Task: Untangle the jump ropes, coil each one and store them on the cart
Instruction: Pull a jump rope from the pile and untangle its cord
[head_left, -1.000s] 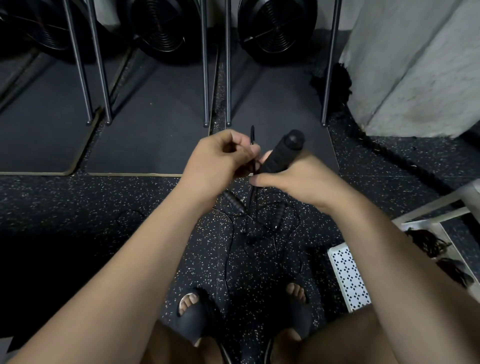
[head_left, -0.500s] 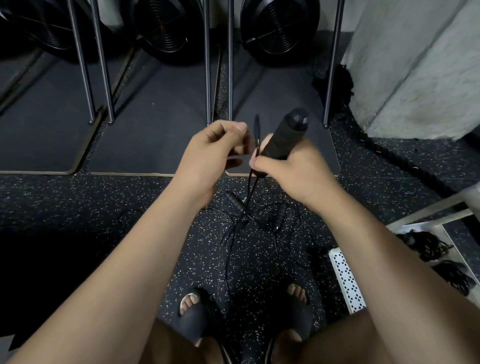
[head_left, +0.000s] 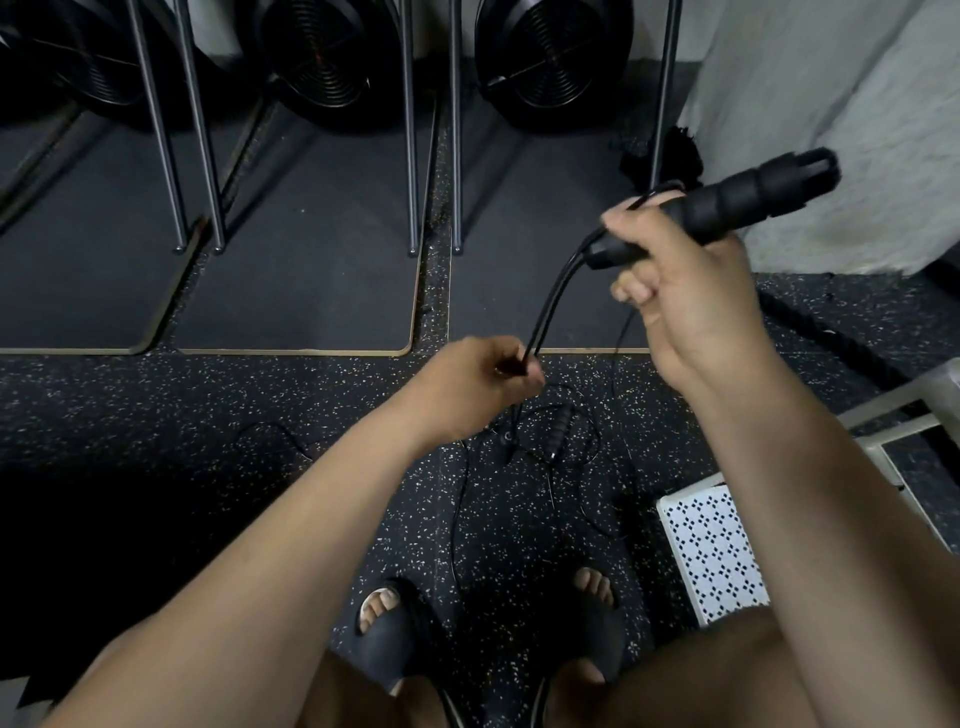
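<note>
- Right grip (head_left: 691, 301) clenched round a black foam jump-rope handle (head_left: 737, 205), held high.
- Left grip (head_left: 478, 379) pinches its thin black cord (head_left: 556, 296) lower down.
- More black rope (head_left: 540, 441) lies tangled on the speckled floor (head_left: 260, 405) near the white perforated cart (head_left: 711, 556).

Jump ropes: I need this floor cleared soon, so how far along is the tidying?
Early. Done: nothing coiled is in view, and only a corner of the cart shows. In hand: the right hand grips one handle, and the left hand pinches its cord, stretched between them. Left: a tangle with more handles lies on the floor; coiling and storing are not yet done.
</note>
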